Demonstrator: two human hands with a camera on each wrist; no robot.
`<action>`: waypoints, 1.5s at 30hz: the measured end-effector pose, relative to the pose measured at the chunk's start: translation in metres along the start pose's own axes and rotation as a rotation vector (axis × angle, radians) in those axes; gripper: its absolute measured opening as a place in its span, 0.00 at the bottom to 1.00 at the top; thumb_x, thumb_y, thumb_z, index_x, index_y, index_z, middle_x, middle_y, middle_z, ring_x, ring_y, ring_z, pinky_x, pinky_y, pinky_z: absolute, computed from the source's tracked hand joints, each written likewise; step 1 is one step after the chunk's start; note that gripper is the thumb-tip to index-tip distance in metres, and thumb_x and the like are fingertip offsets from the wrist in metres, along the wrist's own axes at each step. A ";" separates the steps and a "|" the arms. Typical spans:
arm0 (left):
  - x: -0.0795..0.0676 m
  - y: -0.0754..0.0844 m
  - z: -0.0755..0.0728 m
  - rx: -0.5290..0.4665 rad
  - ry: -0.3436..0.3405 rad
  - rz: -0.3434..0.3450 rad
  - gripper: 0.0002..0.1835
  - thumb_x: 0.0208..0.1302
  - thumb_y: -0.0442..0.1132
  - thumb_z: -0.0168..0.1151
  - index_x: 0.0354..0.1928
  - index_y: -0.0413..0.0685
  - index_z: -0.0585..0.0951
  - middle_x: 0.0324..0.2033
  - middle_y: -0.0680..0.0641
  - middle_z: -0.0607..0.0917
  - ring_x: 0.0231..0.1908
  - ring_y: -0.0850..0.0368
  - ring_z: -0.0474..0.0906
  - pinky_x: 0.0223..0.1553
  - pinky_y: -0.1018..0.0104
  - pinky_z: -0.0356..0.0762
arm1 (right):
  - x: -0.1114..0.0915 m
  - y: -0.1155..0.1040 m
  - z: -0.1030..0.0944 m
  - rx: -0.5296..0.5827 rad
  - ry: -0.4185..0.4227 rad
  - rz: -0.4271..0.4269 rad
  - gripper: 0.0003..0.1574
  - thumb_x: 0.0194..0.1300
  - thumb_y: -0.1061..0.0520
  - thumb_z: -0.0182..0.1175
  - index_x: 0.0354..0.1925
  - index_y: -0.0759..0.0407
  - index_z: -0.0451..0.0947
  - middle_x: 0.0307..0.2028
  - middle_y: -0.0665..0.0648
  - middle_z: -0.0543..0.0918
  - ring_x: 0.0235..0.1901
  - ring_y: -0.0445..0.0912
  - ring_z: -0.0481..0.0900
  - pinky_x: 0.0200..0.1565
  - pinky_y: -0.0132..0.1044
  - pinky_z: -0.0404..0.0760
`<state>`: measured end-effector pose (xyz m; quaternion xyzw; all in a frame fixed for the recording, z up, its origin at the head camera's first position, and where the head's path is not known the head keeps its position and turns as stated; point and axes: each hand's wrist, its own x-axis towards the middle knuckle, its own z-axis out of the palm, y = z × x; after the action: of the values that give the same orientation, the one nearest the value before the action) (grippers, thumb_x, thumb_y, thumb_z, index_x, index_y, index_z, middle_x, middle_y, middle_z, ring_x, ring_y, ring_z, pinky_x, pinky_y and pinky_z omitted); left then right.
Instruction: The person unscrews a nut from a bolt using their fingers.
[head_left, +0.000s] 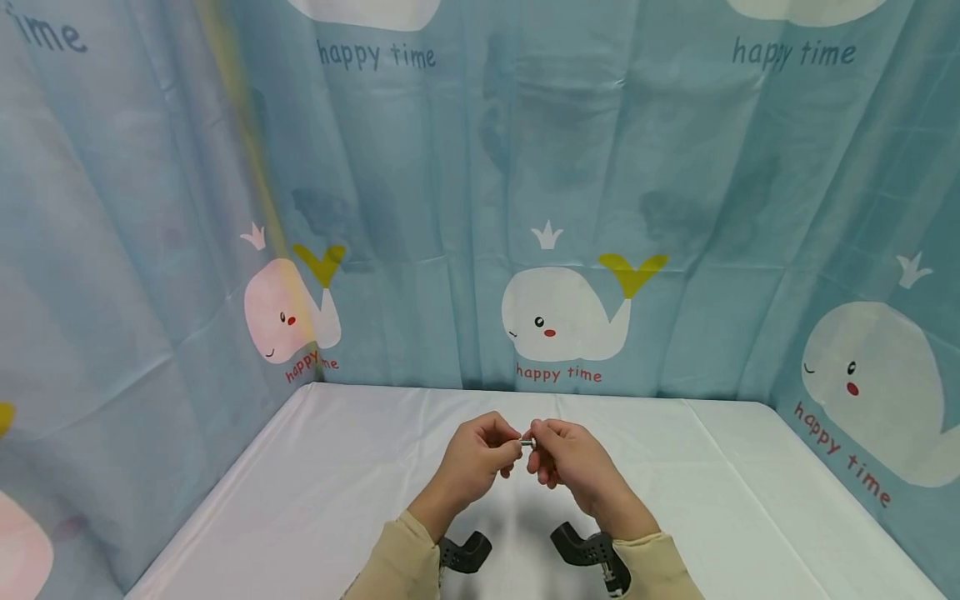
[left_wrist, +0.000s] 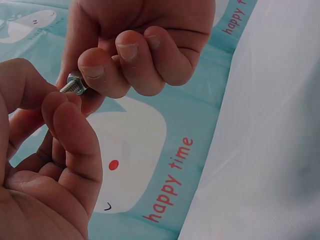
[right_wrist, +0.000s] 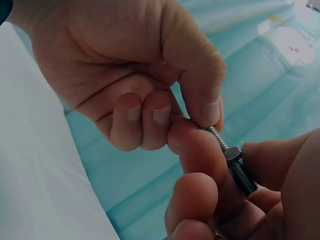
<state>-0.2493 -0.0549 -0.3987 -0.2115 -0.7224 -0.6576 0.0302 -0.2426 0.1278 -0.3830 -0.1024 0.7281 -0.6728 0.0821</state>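
White cloth-covered table [head_left: 300, 517], light-blue curtain round it. Nearest: beige sleeves [head_left: 401, 558], a black curved wrist mount [head_left: 467, 553] at each wrist. Beyond those, left hand [head_left: 476, 454] pinches one end of silver threaded metal bolt [left_wrist: 69, 88], thumb against curled fingers. Right hand [head_left: 577, 462] pinches around small silver hexagonal metal piece [right_wrist: 233, 153] on it; can't tell nut or head. Bolt sits between both sets of fingertips, above table; fingertips close, can't tell if touching. Far side: white whale print [head_left: 566, 321] on the curtain [head_left: 420, 183].
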 end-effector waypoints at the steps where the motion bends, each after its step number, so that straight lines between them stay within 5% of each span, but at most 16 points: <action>1: 0.000 0.001 0.000 -0.001 0.000 0.000 0.02 0.65 0.31 0.62 0.37 0.39 0.82 0.25 0.47 0.81 0.22 0.54 0.75 0.24 0.63 0.76 | 0.000 0.000 0.000 -0.003 0.000 -0.003 0.24 0.75 0.43 0.54 0.43 0.65 0.78 0.24 0.59 0.80 0.20 0.46 0.72 0.24 0.35 0.73; 7: 0.000 0.001 0.001 -0.001 -0.005 0.003 0.02 0.64 0.30 0.62 0.37 0.38 0.82 0.26 0.46 0.81 0.23 0.53 0.75 0.26 0.60 0.78 | 0.000 -0.002 0.001 0.023 0.019 -0.010 0.12 0.71 0.59 0.56 0.47 0.67 0.77 0.33 0.61 0.80 0.22 0.47 0.73 0.25 0.35 0.73; 13: 0.001 0.000 0.000 0.007 -0.002 -0.007 0.02 0.64 0.31 0.63 0.37 0.39 0.82 0.26 0.46 0.81 0.23 0.54 0.76 0.26 0.60 0.79 | 0.000 -0.005 0.003 0.045 0.034 -0.015 0.23 0.55 0.69 0.52 0.51 0.66 0.74 0.45 0.63 0.78 0.26 0.50 0.75 0.27 0.36 0.74; 18: -0.001 0.000 0.000 -0.007 -0.006 0.001 0.02 0.64 0.30 0.62 0.37 0.39 0.82 0.26 0.47 0.81 0.23 0.54 0.76 0.26 0.60 0.79 | -0.001 -0.004 0.002 0.046 0.028 0.003 0.13 0.70 0.61 0.50 0.48 0.67 0.75 0.36 0.61 0.80 0.23 0.47 0.74 0.25 0.35 0.74; 21: 0.000 0.000 0.000 -0.007 -0.007 0.015 0.02 0.64 0.30 0.62 0.37 0.37 0.81 0.25 0.47 0.81 0.23 0.54 0.75 0.26 0.60 0.78 | 0.000 -0.002 0.001 0.027 0.012 0.001 0.18 0.76 0.51 0.52 0.44 0.67 0.78 0.28 0.60 0.81 0.20 0.46 0.73 0.25 0.35 0.74; 26: -0.001 0.001 0.000 0.008 -0.009 0.009 0.03 0.64 0.30 0.62 0.37 0.36 0.81 0.25 0.46 0.81 0.23 0.54 0.75 0.27 0.57 0.79 | 0.000 -0.001 0.000 0.005 -0.001 -0.006 0.19 0.76 0.50 0.54 0.41 0.66 0.79 0.25 0.60 0.80 0.20 0.46 0.73 0.24 0.34 0.74; 30: 0.000 -0.001 0.000 0.010 -0.007 0.000 0.02 0.64 0.31 0.62 0.36 0.38 0.82 0.25 0.46 0.81 0.23 0.54 0.75 0.27 0.56 0.80 | 0.000 -0.002 0.001 0.034 0.021 -0.010 0.10 0.70 0.61 0.54 0.45 0.66 0.78 0.35 0.61 0.81 0.24 0.48 0.74 0.26 0.35 0.74; 35: 0.002 -0.003 -0.001 0.010 -0.004 -0.003 0.02 0.65 0.31 0.62 0.36 0.39 0.82 0.26 0.46 0.81 0.23 0.54 0.76 0.27 0.59 0.80 | 0.001 -0.004 0.003 0.070 0.041 -0.019 0.17 0.61 0.67 0.52 0.49 0.67 0.76 0.44 0.62 0.79 0.29 0.51 0.77 0.28 0.36 0.75; 40: 0.002 -0.004 -0.001 0.018 -0.012 0.007 0.02 0.64 0.31 0.61 0.36 0.39 0.82 0.26 0.46 0.82 0.22 0.55 0.76 0.26 0.60 0.79 | -0.001 -0.002 0.001 0.052 0.004 0.000 0.18 0.76 0.54 0.51 0.46 0.68 0.78 0.32 0.61 0.81 0.24 0.48 0.75 0.27 0.35 0.75; 45: 0.002 -0.004 0.000 0.026 -0.009 0.014 0.03 0.64 0.31 0.61 0.35 0.44 0.83 0.25 0.46 0.82 0.22 0.55 0.76 0.25 0.62 0.78 | -0.001 0.000 -0.001 0.022 -0.023 0.007 0.21 0.78 0.51 0.49 0.43 0.67 0.79 0.24 0.59 0.80 0.21 0.46 0.74 0.26 0.35 0.76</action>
<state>-0.2521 -0.0545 -0.4016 -0.2191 -0.7296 -0.6469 0.0340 -0.2418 0.1286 -0.3830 -0.1066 0.7199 -0.6794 0.0939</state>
